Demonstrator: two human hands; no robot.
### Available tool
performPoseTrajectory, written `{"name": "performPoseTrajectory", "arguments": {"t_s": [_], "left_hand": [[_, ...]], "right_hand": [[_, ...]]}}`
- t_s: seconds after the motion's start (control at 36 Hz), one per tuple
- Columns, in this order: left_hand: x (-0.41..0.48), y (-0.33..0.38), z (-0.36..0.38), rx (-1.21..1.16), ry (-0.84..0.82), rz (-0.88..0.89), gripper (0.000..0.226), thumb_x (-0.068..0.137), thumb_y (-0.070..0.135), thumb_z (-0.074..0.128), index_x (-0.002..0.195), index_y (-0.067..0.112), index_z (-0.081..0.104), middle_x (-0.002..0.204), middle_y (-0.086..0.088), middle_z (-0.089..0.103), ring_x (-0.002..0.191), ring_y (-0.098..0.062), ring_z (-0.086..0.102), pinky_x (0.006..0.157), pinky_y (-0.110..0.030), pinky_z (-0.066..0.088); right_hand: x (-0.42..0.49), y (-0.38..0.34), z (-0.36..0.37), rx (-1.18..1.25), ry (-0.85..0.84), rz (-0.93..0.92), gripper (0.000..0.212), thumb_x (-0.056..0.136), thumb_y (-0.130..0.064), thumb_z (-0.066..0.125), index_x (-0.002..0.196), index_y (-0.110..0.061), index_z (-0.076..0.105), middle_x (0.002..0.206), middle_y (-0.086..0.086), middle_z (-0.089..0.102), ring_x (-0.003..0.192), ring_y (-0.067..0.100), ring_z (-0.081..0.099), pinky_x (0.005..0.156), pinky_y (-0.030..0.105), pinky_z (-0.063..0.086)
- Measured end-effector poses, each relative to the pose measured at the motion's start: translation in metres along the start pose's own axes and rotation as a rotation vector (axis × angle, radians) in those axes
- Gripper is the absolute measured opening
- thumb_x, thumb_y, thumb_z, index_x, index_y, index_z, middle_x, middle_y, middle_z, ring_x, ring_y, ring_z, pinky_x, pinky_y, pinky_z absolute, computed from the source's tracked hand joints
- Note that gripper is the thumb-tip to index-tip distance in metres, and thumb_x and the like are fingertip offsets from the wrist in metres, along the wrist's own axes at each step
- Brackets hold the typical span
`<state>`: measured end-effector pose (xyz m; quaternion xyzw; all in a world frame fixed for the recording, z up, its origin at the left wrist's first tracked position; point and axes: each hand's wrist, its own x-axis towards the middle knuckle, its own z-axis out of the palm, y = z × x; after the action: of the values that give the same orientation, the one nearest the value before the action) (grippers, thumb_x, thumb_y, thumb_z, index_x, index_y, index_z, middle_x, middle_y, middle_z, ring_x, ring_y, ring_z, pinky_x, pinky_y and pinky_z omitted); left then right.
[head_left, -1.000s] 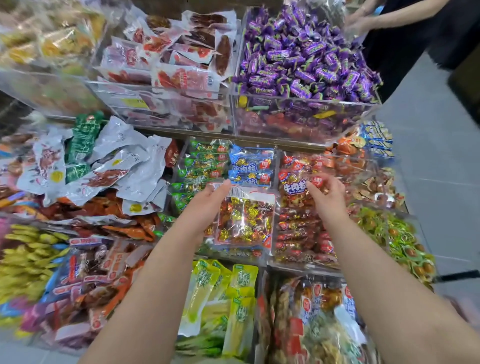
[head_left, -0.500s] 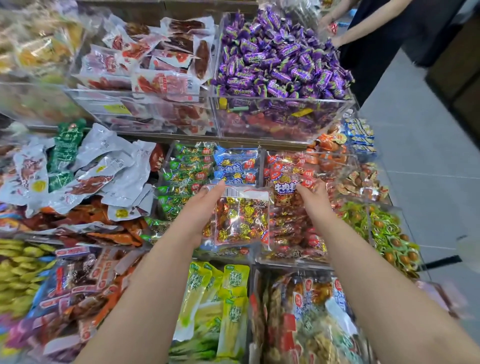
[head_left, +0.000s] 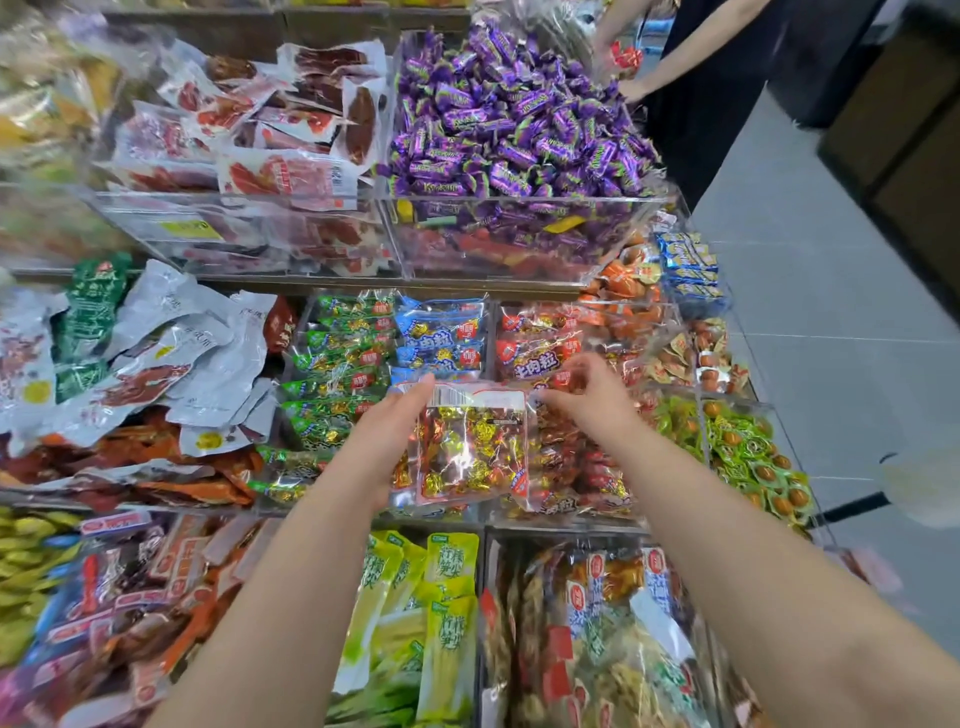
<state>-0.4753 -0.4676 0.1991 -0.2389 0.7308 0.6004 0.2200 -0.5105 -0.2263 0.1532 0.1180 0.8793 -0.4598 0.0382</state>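
The left grip (head_left: 387, 436) is closed round the left edge of a clear bag of gold-wrapped sweets (head_left: 470, 447). Its fingers lie behind the bag and a fingertip reaches up at the top corner by the barcode label. The right grip (head_left: 582, 397) has its fingers curled and pinches the bag's upper right corner. The bag hangs upright over the middle tier, above the clear bins, with the green packs (head_left: 337, 364) just to its left and the red packs (head_left: 540, 358) just behind and to its right.

It is crowded on every side. The wooden shelf edge (head_left: 363, 285) runs close above the hands, and the clear front wall of the purple sweets bin (head_left: 519, 200) juts out over it. Yellow-green pouches (head_left: 447, 597) stand packed below the forearms. The only open ground is the grey tiled floor (head_left: 831, 312) on the right, past the bins' outer corner. Another person in dark clothes (head_left: 701, 104) stands at the far end of it, with hands at the purple bin.
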Motion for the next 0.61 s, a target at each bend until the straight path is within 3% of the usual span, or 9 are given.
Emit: {"name": "performPoseTrajectory", "arguments": {"t_s": [0.08,0.14,0.28,0.42,0.44,0.53,0.61], "left_hand": [[0.003,-0.001,-0.003,-0.015,0.014,-0.011,0.093,0.076,0.075,0.053,0.152,0.030,0.024,0.160,0.002,0.020,0.146,-0.028,0.020,0.112,-0.057,0.018],[0.005,-0.001,-0.004,-0.013,0.027,-0.010,0.093,0.077,0.075,0.053,0.152,0.030,0.023,0.160,0.002,0.021,0.145,-0.029,0.020,0.112,-0.056,0.018],[0.009,0.001,0.000,-0.024,0.055,0.013,0.090,0.079,0.073,0.054,0.151,0.029,0.025,0.159,0.002,0.024,0.144,-0.027,0.023,0.113,-0.054,0.018],[0.010,0.005,0.010,-0.013,0.025,0.015,0.091,0.078,0.074,0.053,0.152,0.029,0.024,0.159,0.003,0.023,0.144,-0.028,0.023,0.112,-0.057,0.018],[0.011,0.006,0.012,-0.015,0.023,0.013,0.091,0.079,0.073,0.053,0.152,0.029,0.023,0.159,0.003,0.022,0.145,-0.027,0.022,0.112,-0.056,0.018],[0.010,0.008,0.016,-0.025,0.019,0.007,0.089,0.079,0.073,0.053,0.152,0.031,0.025,0.159,0.004,0.022,0.144,-0.026,0.024,0.112,-0.054,0.019],[0.008,0.008,0.021,-0.021,0.014,0.004,0.088,0.079,0.073,0.053,0.152,0.033,0.024,0.159,0.006,0.022,0.144,-0.025,0.026,0.111,-0.055,0.020]], "right_hand": [[0.012,0.000,-0.007,0.014,0.079,0.022,0.039,0.081,-0.036,0.072,0.110,-0.028,0.047,0.113,-0.001,0.061,0.102,0.019,0.059,0.081,0.029,0.045],[0.017,0.001,-0.010,0.005,0.094,0.064,0.049,0.082,-0.036,0.071,0.122,-0.020,0.046,0.120,0.003,0.061,0.108,0.022,0.058,0.084,0.030,0.045],[0.017,0.007,0.006,-0.200,-0.030,0.063,0.051,0.082,-0.038,0.070,0.118,-0.012,0.046,0.109,0.005,0.063,0.090,0.019,0.059,0.075,0.031,0.047],[0.014,0.014,0.008,-0.054,0.015,0.079,0.048,0.081,-0.037,0.072,0.114,-0.020,0.041,0.107,-0.002,0.058,0.094,0.017,0.056,0.072,0.025,0.042],[0.013,0.015,0.007,-0.019,0.044,0.089,0.053,0.079,-0.038,0.073,0.116,-0.020,0.041,0.109,-0.002,0.055,0.099,0.018,0.055,0.074,0.025,0.044],[0.004,0.014,0.005,0.036,0.138,0.117,0.077,0.075,-0.042,0.076,0.135,-0.016,0.035,0.130,0.006,0.043,0.119,0.023,0.045,0.100,0.039,0.043],[-0.010,0.011,0.001,0.068,0.202,0.123,0.072,0.079,-0.042,0.072,0.137,-0.020,0.035,0.140,0.005,0.031,0.127,0.020,0.035,0.107,0.037,0.034]]}}
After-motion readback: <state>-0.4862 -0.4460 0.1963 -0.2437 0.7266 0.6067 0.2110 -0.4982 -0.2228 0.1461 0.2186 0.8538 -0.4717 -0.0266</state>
